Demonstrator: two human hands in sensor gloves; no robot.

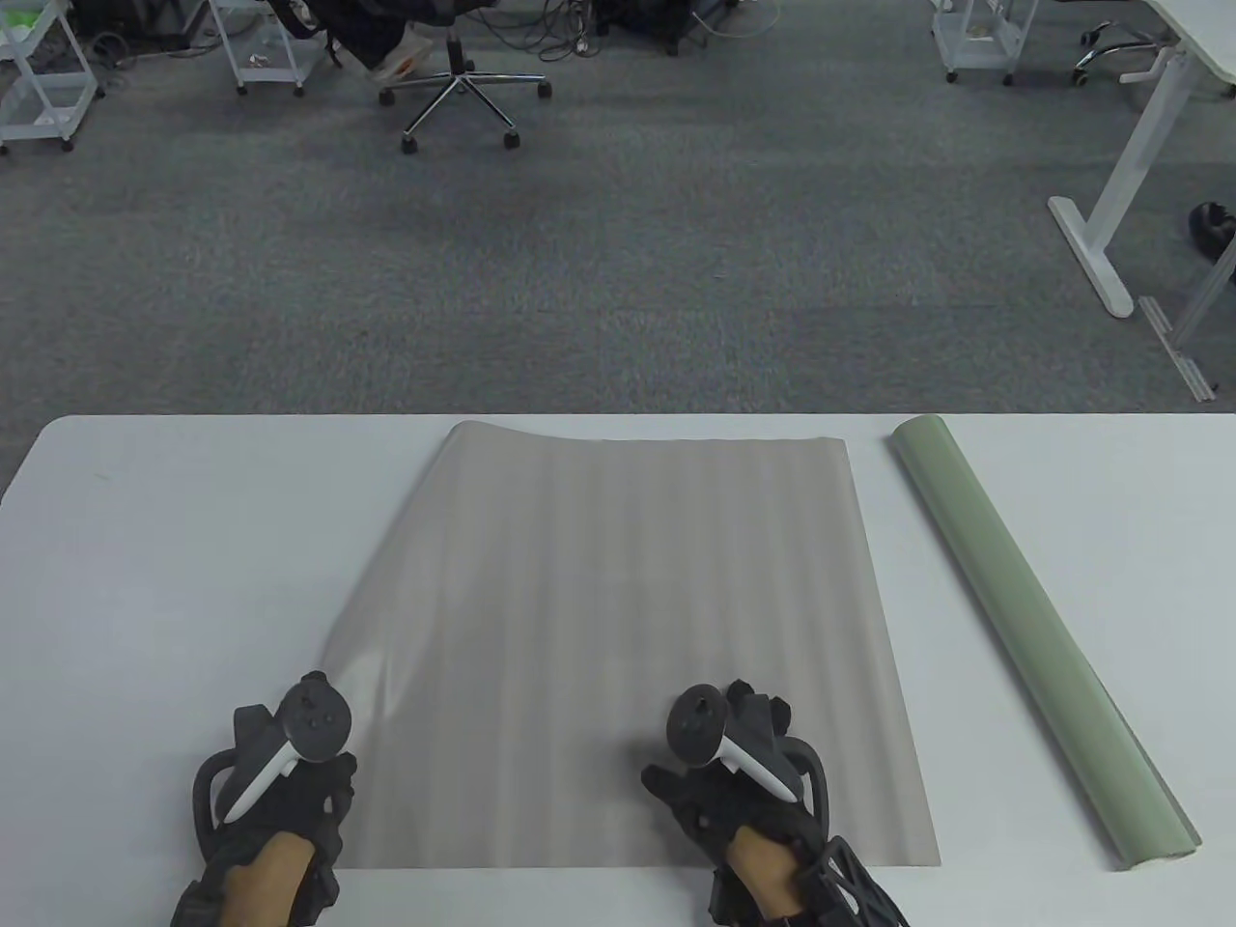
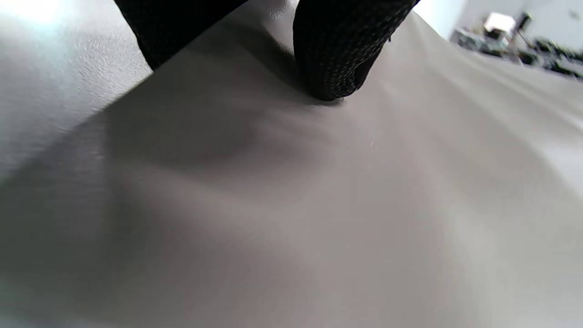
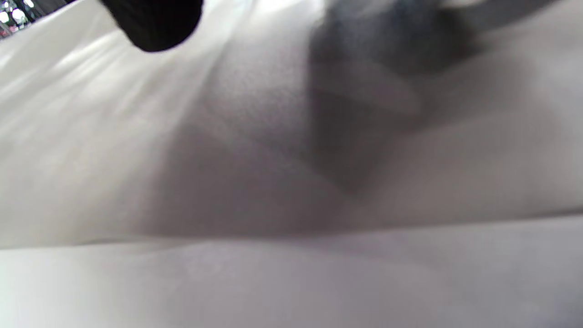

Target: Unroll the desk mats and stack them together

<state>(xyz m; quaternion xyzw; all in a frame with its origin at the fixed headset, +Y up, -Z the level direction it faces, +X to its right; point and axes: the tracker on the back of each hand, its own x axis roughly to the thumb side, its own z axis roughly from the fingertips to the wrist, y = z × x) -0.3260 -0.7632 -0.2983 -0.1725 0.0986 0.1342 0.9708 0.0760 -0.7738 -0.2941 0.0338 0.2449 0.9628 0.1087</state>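
Grey mat (image 1: 618, 637): I see it unrolled flat on the desk (image 1: 174, 560), faintly rippled, far edge slightly curled; it lies under both my hands.
Left hand (image 1: 280, 772): resting on the mat's near left corner. In the left wrist view a gloved fingertip (image 2: 332, 68) presses onto the mat (image 2: 319, 205). Left grip: fingers lie down on the mat, pinching nothing that I can see.
Right hand (image 1: 744, 772): on the mat's near part, inward of its right edge. In the right wrist view one fingertip (image 3: 155, 23) hangs over the mat (image 3: 273, 182); contact blurred. Right grip: I cannot tell.
Green mat (image 1: 1033, 628): rolled tight, on the desk well right of my right hand, apart from the grey mat, lying slantwise.
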